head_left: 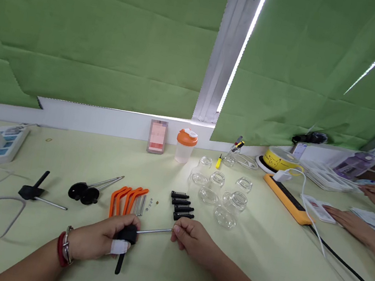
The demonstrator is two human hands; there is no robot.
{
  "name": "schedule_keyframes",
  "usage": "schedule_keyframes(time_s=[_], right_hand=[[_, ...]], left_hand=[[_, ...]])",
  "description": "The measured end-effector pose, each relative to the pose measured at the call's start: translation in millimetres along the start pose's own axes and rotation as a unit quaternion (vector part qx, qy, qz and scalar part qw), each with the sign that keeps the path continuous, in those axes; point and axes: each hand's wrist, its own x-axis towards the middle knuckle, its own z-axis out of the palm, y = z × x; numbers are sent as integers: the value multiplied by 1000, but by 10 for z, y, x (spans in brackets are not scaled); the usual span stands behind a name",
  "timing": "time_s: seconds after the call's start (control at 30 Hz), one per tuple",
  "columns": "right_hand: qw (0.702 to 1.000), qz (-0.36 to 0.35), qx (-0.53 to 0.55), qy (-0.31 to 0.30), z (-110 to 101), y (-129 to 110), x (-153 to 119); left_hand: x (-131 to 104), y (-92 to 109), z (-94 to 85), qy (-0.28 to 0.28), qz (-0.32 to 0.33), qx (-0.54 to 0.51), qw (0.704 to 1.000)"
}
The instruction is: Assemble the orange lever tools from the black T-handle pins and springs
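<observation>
My left hand [97, 240], with white tape round its thumb, is closed round a black plastic cap [128, 234] that has a black arm sticking out below. A thin metal rod [155, 232] runs from the cap to the right. At the rod's far end, my right hand [195, 242] pinches the tip; anything small between those fingers is hidden. Just beyond my left hand lie several orange handles [128, 198], metal pins [140, 205] and tiny metal bits [149, 204]. Several black ribbed parts [181, 206] lie in a column beyond my right hand.
Two black caps with rods [87, 191] and another such cap [33, 191] lie left. Several glass jars [216, 184], an orange-lidded cup [185, 146] and a yellow screwdriver [219, 161] stand or lie farther back. An orange power strip [287, 200] and another person's hands [350, 223] are right.
</observation>
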Motion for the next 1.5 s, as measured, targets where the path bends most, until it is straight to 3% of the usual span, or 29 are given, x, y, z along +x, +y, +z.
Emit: schedule_keyframes(time_s=[0.5,1.5], right_hand=[[996,-17,87,-15,25,91,32],[995,-23,90,-22,14,100,39]], left_hand=[[8,53,1,5,-7,21,1000],[5,29,-2,1,-9,19,1000]])
